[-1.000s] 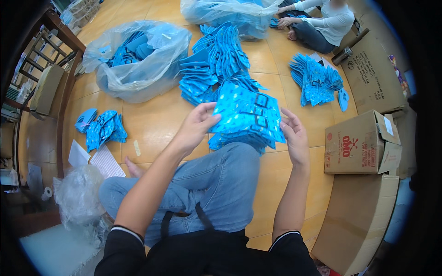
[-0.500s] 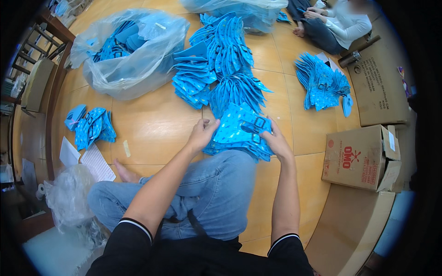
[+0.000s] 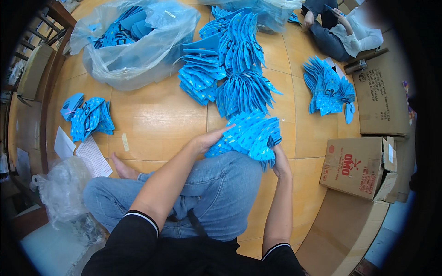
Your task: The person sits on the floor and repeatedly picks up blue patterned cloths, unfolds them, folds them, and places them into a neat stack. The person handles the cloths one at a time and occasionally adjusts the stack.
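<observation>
Just beyond my right knee I hold a bundle of flat light-blue printed fabric pieces [image 3: 248, 138], fanned in layers, with black buckles at the right end. My left hand [image 3: 209, 139] is closed on its left edge, most fingers hidden behind the fabric. At the right end, beside the buckles, my right hand [image 3: 281, 163] grips the bundle, its fingertips partly hidden. Directly beyond lies a fanned row of like blue pieces [image 3: 244, 94]. Another stack [image 3: 201, 76] lies to its left, and a longer row [image 3: 241, 39] extends farther away.
A clear plastic bag [image 3: 133, 69] of blue pieces stands far left. Smaller blue piles lie at left [image 3: 92, 118] and right [image 3: 327, 87]. Printed paper [image 3: 94, 156] lies by my foot. Cardboard boxes [image 3: 352, 168] line the right side. Another person [image 3: 340, 34] sits far right.
The bundle has turned and fanned out between my hands, its buckles now at the right end. My right hand has moved lower along its edge. The other person's hands have shifted.
</observation>
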Motion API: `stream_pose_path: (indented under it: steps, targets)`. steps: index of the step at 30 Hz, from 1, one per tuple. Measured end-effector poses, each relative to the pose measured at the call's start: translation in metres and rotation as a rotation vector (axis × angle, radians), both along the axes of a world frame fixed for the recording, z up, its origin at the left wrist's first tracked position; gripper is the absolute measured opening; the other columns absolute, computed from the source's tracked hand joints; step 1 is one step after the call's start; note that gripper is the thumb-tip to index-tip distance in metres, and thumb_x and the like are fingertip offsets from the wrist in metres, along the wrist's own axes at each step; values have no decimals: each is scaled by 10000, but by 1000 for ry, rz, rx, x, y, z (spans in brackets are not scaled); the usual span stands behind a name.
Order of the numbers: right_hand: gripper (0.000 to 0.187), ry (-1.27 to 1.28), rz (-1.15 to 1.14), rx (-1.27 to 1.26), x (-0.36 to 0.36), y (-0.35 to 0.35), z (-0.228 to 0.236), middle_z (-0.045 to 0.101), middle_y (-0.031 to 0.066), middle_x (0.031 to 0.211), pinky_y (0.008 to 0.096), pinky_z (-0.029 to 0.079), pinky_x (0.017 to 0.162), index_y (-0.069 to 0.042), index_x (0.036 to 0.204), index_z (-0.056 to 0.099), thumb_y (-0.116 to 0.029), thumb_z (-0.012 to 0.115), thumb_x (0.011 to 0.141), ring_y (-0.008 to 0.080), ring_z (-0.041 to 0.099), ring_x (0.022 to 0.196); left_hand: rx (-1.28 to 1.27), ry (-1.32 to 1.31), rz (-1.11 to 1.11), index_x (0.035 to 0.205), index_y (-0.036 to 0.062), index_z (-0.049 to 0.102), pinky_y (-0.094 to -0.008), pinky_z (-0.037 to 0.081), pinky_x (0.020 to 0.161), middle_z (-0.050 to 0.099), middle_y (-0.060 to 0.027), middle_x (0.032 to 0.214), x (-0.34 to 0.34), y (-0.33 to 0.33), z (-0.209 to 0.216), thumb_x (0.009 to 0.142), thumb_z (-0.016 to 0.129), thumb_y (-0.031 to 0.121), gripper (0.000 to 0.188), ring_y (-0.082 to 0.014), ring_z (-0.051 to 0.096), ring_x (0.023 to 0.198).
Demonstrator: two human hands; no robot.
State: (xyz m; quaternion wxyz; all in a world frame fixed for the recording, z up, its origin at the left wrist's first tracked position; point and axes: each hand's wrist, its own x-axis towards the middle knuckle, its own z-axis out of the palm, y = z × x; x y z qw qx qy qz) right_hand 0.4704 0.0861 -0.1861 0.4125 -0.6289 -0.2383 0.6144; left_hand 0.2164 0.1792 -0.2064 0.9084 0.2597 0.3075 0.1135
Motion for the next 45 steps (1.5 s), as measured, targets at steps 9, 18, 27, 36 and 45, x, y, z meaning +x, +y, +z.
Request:
stream_pose_path:
  steps: [9, 18, 27, 36, 45]
  targets:
    - [576, -191, -195, 216, -22, -25, 71, 505, 69, 1227, 312, 430, 903, -35, 1378, 391, -121, 426, 810, 183, 506, 1047, 509, 19, -76, 1300, 25, 484, -278, 441, 919, 567, -47, 1199, 1, 14, 58, 961, 540, 353, 475, -116, 538, 1062]
    - [635, -165, 204, 809, -138, 57, 128, 449, 198, 1379, 432, 369, 1059, 3, 1471, 229, -243, 488, 946, 299, 471, 1252, 623, -91, 416, 1361, 10, 411, -311, 376, 1008, 539, -86, 1260, -158, -22, 160, 841, 662, 143, 592, -165, 496, 1163]
    - [684, -1221, 952, 421, -232, 118, 13, 522, 285, 1256, 472, 439, 921, -200, 1495, 255, -163, 536, 873, 417, 533, 1130, 696, 506, 723, 1399, 30, 312, -344, 294, 1085, 396, -141, 1415, -193, -66, 18, 766, 662, 63, 724, -222, 385, 1307]
    - [550, -492, 728, 161, -202, 110, -10, 628, 186, 1143, 402, 496, 837, -130, 1442, 365, -124, 459, 901, 311, 632, 958, 472, 812, 938, 1276, 52, 331, -267, 451, 725, 606, -95, 922, -188, -58, -10, 820, 729, 193, 622, -119, 559, 832]
    - [566, 205, 448, -102, -224, 106, 20, 568, 116, 1252, 406, 462, 933, -69, 1405, 369, -316, 563, 934, 226, 585, 1081, 503, 675, 1071, 1240, -16, 353, -279, 497, 674, 616, -131, 901, -193, -48, -7, 807, 744, 204, 623, -159, 603, 785]
